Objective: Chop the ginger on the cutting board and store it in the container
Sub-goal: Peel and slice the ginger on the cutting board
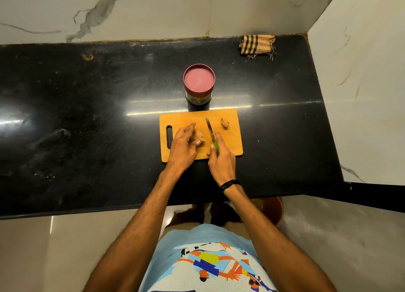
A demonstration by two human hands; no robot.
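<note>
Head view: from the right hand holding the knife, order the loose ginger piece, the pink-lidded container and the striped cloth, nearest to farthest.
From the right hand:
1. The loose ginger piece, on the cutting board's far right part.
2. The container, on the counter just behind the board.
3. The striped cloth, at the counter's back right corner.
</note>
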